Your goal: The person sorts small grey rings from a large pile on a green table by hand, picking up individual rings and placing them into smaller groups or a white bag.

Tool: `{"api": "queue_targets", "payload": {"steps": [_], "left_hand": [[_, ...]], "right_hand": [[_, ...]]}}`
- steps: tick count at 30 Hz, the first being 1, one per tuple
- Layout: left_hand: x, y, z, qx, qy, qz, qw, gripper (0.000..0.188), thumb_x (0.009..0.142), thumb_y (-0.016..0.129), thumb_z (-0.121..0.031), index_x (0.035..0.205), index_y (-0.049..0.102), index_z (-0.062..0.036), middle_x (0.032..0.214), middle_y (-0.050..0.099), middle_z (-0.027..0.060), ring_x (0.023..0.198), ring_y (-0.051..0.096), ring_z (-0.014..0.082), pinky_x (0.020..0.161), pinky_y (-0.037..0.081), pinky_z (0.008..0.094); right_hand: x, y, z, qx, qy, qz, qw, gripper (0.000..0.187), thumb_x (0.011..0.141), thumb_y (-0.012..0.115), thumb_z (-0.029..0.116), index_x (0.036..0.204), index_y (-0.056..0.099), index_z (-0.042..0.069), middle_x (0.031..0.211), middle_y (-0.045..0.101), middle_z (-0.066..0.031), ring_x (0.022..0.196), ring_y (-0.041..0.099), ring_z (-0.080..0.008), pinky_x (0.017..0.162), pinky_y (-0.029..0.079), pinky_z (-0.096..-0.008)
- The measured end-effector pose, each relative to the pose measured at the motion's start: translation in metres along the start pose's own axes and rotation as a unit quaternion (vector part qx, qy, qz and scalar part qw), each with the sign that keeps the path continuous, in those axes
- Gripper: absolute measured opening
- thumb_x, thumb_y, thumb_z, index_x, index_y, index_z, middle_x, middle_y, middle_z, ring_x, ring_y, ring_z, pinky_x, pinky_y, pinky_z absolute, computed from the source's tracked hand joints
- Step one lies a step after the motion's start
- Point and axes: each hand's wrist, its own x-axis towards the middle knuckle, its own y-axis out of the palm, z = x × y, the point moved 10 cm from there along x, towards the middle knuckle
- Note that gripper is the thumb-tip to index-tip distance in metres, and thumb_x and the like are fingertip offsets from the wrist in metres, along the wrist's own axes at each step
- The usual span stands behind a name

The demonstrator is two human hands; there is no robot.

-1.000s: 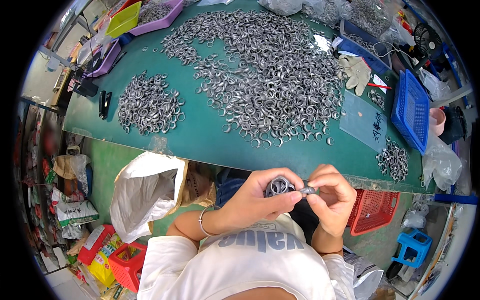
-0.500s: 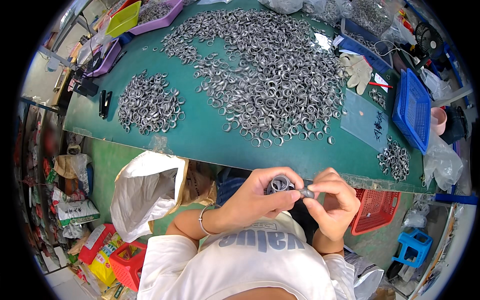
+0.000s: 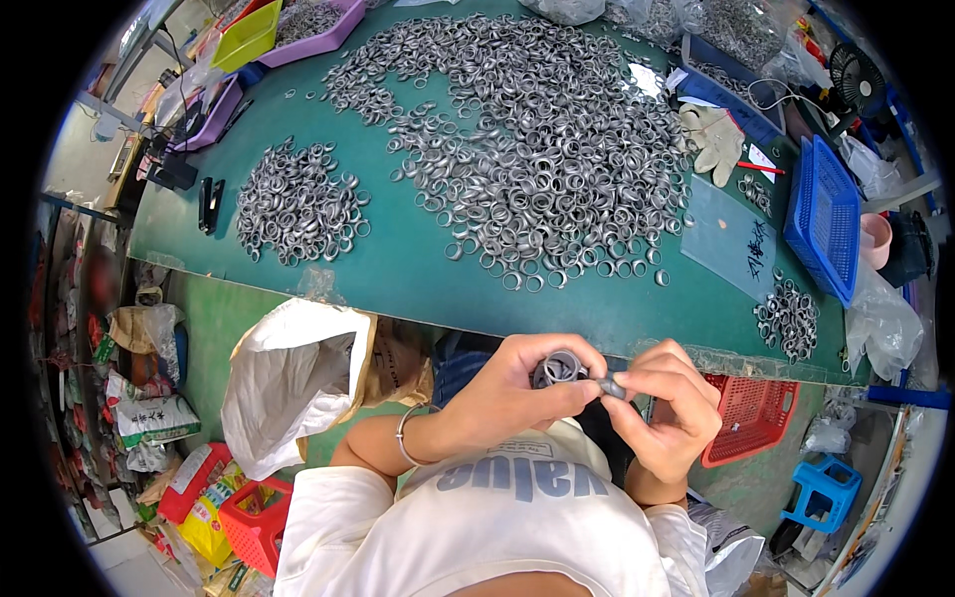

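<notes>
Just in front of the table's near edge, my left hand [image 3: 522,386] is curled around several grey metal rings [image 3: 559,369]. Its thumb and fingertip meet one more grey metal ring [image 3: 613,387], seen nearly side-on. My right hand [image 3: 674,406] pinches that same ring from the other side, so both hands touch it. Beyond them a large heap of similar rings [image 3: 542,159] spreads over the green table [image 3: 418,294]. A smaller heap of rings [image 3: 298,204] lies to the left, and another small heap [image 3: 788,318] is near the right corner.
An open white-lined sack [image 3: 288,383] stands below the table edge at left. A red basket [image 3: 748,423] sits under the right side. On the table are a blue basket [image 3: 824,219], a clear plastic sheet [image 3: 731,239], a glove [image 3: 714,139] and a black stapler-like tool [image 3: 210,205].
The ring between my hands has tilted, its right end now lower. My right hand has shifted slightly right and its fingers have changed position. My left hand keeps its hold on the rings.
</notes>
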Motion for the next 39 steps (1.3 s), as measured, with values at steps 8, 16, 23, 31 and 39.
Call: {"api": "queue_targets", "payload": {"steps": [8, 16, 23, 31, 39], "left_hand": [[-0.002, 0.003, 0.0, 0.011, -0.016, 0.009, 1.0, 0.012, 0.089, 0.06, -0.012, 0.097, 0.06, -0.0024, 0.068, 0.05, -0.0031, 0.052, 0.037, 0.0002, 0.043, 0.026, 0.018], [-0.003, 0.007, 0.0, -0.007, -0.027, 0.029, 0.999, 0.011, 0.09, 0.058, -0.01, 0.097, 0.059, -0.0005, 0.07, 0.051, 0.0011, 0.053, 0.038, 0.0033, 0.043, 0.027, 0.02], [-0.002, 0.006, 0.0, 0.01, -0.012, 0.027, 1.0, 0.007, 0.089, 0.058, -0.005, 0.095, 0.058, -0.0008, 0.085, 0.058, 0.0047, 0.054, 0.041, 0.0036, 0.044, 0.031, 0.0198], [-0.002, 0.007, -0.008, 0.049, 0.019, 0.026, 0.998, 0.006, 0.087, 0.059, -0.004, 0.093, 0.058, -0.0016, 0.094, 0.059, 0.0059, 0.057, 0.045, 0.0035, 0.047, 0.034, 0.0188], [-0.003, 0.006, -0.014, 0.07, 0.049, 0.015, 0.996, 0.008, 0.087, 0.062, -0.006, 0.09, 0.061, 0.0008, 0.086, 0.062, 0.0017, 0.073, 0.05, 0.0028, 0.063, 0.04, 0.0194]], "right_hand": [[-0.004, -0.001, -0.025, 0.094, 0.078, -0.016, 0.992, 0.021, 0.066, 0.071, -0.005, 0.086, 0.065, -0.003, 0.071, 0.063, -0.0095, 0.063, 0.057, -0.0175, 0.058, 0.043, -0.0275], [-0.007, 0.002, -0.037, 0.154, 0.121, -0.016, 0.98, 0.02, 0.07, 0.067, -0.006, 0.09, 0.066, -0.004, 0.075, 0.064, -0.0106, 0.067, 0.057, -0.0163, 0.061, 0.043, -0.0262], [-0.007, 0.003, -0.039, 0.164, 0.133, -0.013, 0.977, 0.02, 0.071, 0.066, -0.007, 0.091, 0.066, -0.004, 0.079, 0.063, -0.0111, 0.069, 0.057, -0.0166, 0.064, 0.044, -0.0267], [-0.006, 0.004, -0.037, 0.154, 0.123, -0.008, 0.98, 0.019, 0.071, 0.067, -0.007, 0.09, 0.067, -0.003, 0.079, 0.064, -0.0106, 0.07, 0.058, -0.0173, 0.063, 0.045, -0.0268], [-0.001, 0.005, -0.03, 0.109, 0.095, 0.004, 0.989, 0.019, 0.069, 0.067, -0.006, 0.088, 0.068, -0.002, 0.078, 0.064, -0.0097, 0.069, 0.058, -0.0183, 0.061, 0.045, -0.0274]]}}
